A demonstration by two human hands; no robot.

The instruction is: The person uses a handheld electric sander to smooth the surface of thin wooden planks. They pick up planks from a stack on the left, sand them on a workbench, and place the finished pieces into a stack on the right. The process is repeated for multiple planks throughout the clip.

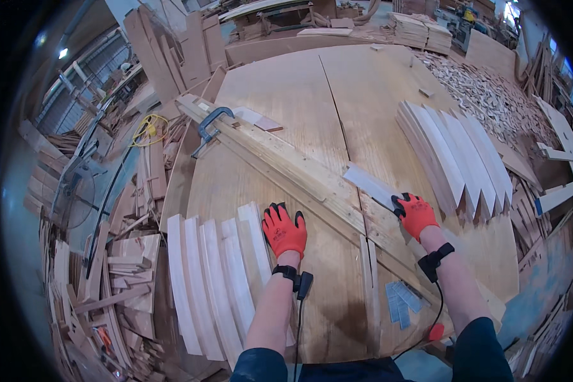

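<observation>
My left hand (284,230), in a red glove with black fingertips, is open with its fingers spread. It lies at the right edge of several pale curved wooden slats (211,280) laid side by side. My right hand (417,216), gloved the same way, has its fingers bent over the near end of a pale wooden slat (370,183). That slat slants across a long wooden beam (286,167) on the worktable (286,83). A blue-green C-clamp (209,127) grips the beam's far left end. Both wrists wear black straps with cables.
More curved slats (455,159) stand stacked at the right. Grey strips (401,304) lie near the table's front edge. A small wood piece (267,124) rests near the clamp. Offcuts (484,89) are heaped beyond the right edge; scrap wood and a fan (75,194) stand at the left.
</observation>
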